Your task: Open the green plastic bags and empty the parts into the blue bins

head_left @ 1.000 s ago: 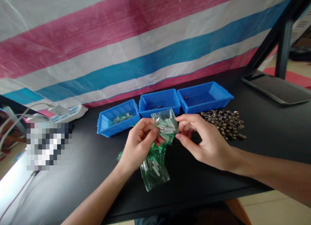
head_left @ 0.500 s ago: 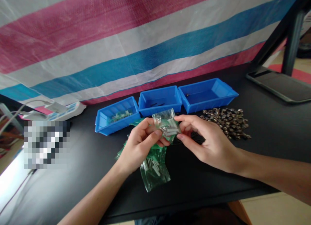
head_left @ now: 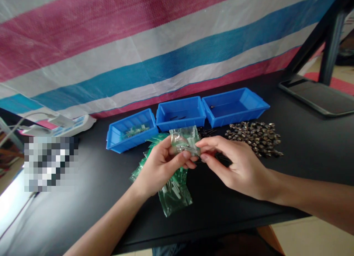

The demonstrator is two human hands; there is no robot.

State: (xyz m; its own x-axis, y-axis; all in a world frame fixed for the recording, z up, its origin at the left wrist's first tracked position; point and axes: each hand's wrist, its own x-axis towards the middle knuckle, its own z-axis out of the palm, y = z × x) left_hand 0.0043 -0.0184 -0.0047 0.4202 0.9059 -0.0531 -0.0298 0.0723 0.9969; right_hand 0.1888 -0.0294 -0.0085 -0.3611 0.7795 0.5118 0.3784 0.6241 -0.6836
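A small clear plastic bag (head_left: pixel 182 134) with pale, rod-like pieces inside is held up over the middle of the table. My left hand (head_left: pixel 162 165) grips it, thumb across its lower front. My right hand (head_left: pixel 238 163) has its thumb and fingers closed at the bag's right edge. Beneath and behind my left hand lies a pile of green-tinted plastic bags (head_left: pixel 177 200), partly hidden, with similar pieces in the front one. Small dark rods (head_left: pixel 207 132) lie just behind the held bag, partly covered by my right hand.
Three blue bins stand in a row behind: the left bin (head_left: pixel 116 143) holds a bagged item, the middle bin (head_left: pixel 181 122) a few dark rods, the right bin (head_left: pixel 235 117) one small piece. Metal parts (head_left: pixel 257 139) are heaped at right. A phone (head_left: pixel 318 95) and a power strip (head_left: pixel 77 125) flank them.
The held bag has turned and shifted slightly left, and my right fingertips have moved a little left with it. The whole view has shifted slightly.
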